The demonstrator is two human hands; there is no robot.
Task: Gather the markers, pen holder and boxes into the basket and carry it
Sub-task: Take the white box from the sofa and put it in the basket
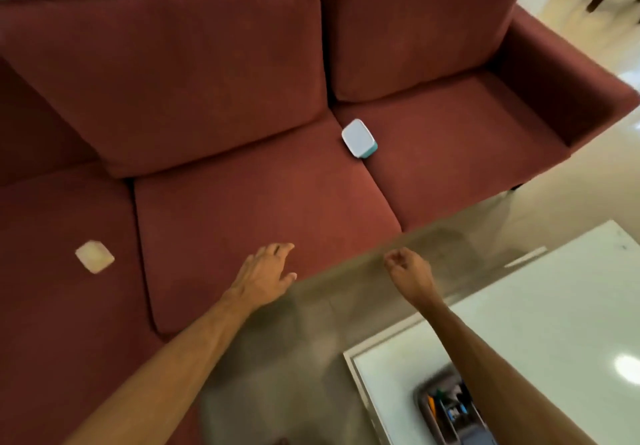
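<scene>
The left hand (pixel 265 273) reaches forward over the front edge of the sofa's middle seat cushion (pixel 242 209), its fingers straight and slightly spread, holding nothing; the right hand (pixel 407 270) hangs over the floor between sofa and table, fingers curled loosely inward with nothing visible in them; neither hand touches any box, which suits a reach just begun rather than a grasp. Well ahead of both hands, a white-lidded box with a teal base (pixel 359 138) sits tilted at the seam between the middle and right seat cushions, probably propped that way by the dip there; its lid is a rounded rectangle and looks smooth and closed. Far to the left, a small pale cream box (pixel 94 256) lies flat on the left cushion, well apart from the left hand; blur hides its detail. Behind the right forearm, at the near corner of the white table (pixel 554 306), stands the grey basket (pixel 424 398), partly hidden by the arm; coloured markers seem already inside, though blur makes them hard to count. The two boxes on the sofa (pixel 173 64) look like what remains to gather.
</scene>
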